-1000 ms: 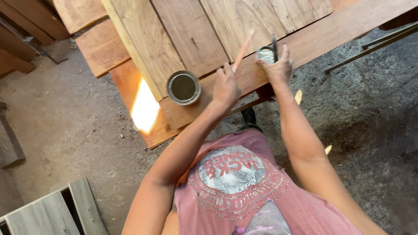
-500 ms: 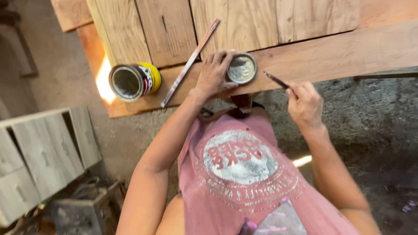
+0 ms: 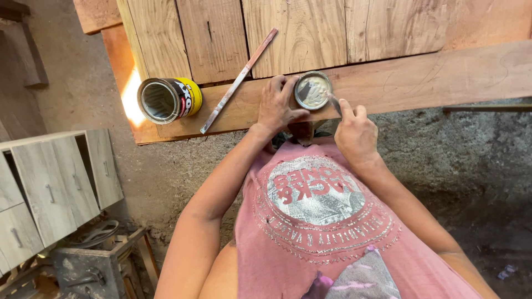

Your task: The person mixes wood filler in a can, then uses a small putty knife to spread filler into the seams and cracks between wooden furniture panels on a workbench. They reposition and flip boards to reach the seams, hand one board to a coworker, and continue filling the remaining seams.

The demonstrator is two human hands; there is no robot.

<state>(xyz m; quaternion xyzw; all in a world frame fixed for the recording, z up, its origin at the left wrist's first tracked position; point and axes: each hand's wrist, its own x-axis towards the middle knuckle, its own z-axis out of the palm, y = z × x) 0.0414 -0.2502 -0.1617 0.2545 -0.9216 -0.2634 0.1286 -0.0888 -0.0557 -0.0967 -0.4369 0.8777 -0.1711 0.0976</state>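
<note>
Now the small round tin (image 3: 313, 90) sits between both hands: left hand (image 3: 275, 105) grips its side, right hand (image 3: 354, 130) (fingers pinched shut) pokes a thin tool (image 3: 334, 103) in.

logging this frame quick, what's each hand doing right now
Left hand: closed around the small round tin on the plank.
Right hand: closed on a thin tool at the tin's rim.

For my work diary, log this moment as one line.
left hand: steadies small round tin | right hand: holds thin tool at tin rim | nearby: yellow can on its side, flat stick | surface: wooden planks
</note>
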